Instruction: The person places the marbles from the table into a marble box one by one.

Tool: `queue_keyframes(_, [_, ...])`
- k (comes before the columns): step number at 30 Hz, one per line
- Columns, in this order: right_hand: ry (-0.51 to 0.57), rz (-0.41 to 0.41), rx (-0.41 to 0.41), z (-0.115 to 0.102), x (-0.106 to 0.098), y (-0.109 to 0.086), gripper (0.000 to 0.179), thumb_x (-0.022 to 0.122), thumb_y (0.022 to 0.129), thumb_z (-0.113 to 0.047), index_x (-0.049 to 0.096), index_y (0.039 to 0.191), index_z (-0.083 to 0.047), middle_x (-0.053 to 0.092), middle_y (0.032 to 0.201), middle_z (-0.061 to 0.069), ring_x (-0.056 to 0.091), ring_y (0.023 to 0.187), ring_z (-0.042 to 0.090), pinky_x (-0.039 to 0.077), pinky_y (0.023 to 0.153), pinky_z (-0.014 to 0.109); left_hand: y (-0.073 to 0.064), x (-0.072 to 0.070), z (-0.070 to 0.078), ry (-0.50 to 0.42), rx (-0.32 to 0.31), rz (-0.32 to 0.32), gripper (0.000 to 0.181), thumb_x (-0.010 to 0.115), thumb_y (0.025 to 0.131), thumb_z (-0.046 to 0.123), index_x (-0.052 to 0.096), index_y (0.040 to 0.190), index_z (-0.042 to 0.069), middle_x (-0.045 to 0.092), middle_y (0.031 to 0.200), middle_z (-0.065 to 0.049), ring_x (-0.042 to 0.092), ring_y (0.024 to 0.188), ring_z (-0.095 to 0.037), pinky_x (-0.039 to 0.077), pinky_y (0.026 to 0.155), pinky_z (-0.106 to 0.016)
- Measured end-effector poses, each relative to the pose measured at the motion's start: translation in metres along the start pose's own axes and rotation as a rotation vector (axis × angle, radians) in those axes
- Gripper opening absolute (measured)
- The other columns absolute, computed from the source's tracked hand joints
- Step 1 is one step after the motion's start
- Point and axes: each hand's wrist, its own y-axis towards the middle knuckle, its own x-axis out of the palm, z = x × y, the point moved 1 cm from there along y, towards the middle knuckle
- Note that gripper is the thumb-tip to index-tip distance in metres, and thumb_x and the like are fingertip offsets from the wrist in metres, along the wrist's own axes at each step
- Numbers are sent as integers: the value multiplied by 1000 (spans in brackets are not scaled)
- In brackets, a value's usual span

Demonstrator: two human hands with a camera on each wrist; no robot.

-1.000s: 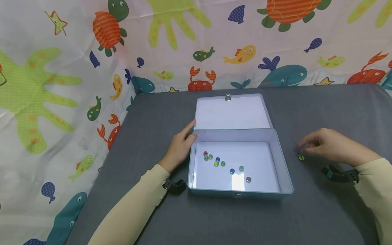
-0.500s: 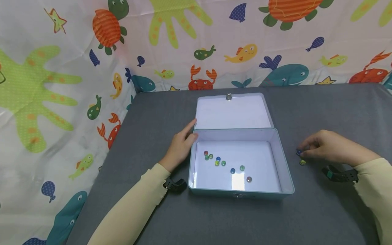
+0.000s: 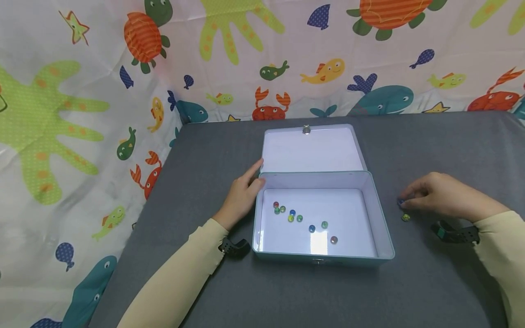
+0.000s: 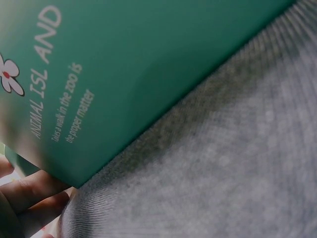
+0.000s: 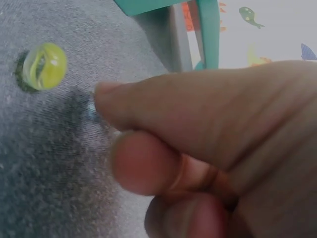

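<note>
An open tin box [image 3: 324,259] with a white inside holds several glass marbles [image 3: 290,218] on its floor. Its lid [image 3: 313,150] is folded back. My left hand [image 3: 239,200] rests at the back left corner, index finger extended along the lid's side and thumb at the rim. In the left wrist view, fingers [image 4: 34,191] touch the green outer wall [image 4: 148,59] near its corner. To the right of the box, my right hand [image 3: 440,196] pinches a blue marble [image 3: 399,202], mostly hidden behind the thumb in the right wrist view. A yellow-green marble [image 5: 45,66] lies beside it on the cloth.
Grey cloth [image 3: 311,296] covers the table. Behind and to the left hangs a white curtain [image 3: 238,86] printed with sea animals. A dark band [image 3: 455,233] sits on the right wrist, another band [image 3: 234,249] on the left.
The right hand has barely shifted, its fingers staying at the blue marble. The yellow-green marble stands slightly farther from the fingertips. Left hand and box hold their place.
</note>
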Motion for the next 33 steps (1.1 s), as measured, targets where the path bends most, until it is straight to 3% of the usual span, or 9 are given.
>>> queue_keyframes(11, [-23,74,10,0,-9,-3,19,82,91,-15,82,108,-6,77,102,7,59,78,9,51,63,26,0,-1,1,-1,2,0,62,45,103,38,38,165,28,51,158,-10,60,134,-27,49,110,-53])
queue_keyframes(18, [-8,132,32,-4,-11,-5,24,83,91,-18,81,110,-3,75,88,2,55,70,9,46,57,27,0,0,0,-4,5,-2,62,45,104,38,38,165,28,54,155,-12,63,129,-28,51,106,-53])
queue_keyframes(26, [18,178,46,-17,-13,-9,29,83,92,-21,80,113,-2,58,68,-2,44,59,10,37,50,29,-1,0,-5,-8,-10,-1,62,46,104,39,39,164,31,54,156,-10,63,129,-25,49,109,-52])
queue_keyframes(33, [21,223,42,-29,-18,-8,28,81,93,-22,80,113,-1,57,67,-1,41,57,11,33,49,30,0,-1,-4,-12,3,-3,62,46,104,39,38,165,29,52,158,-8,61,130,-23,47,112,-50])
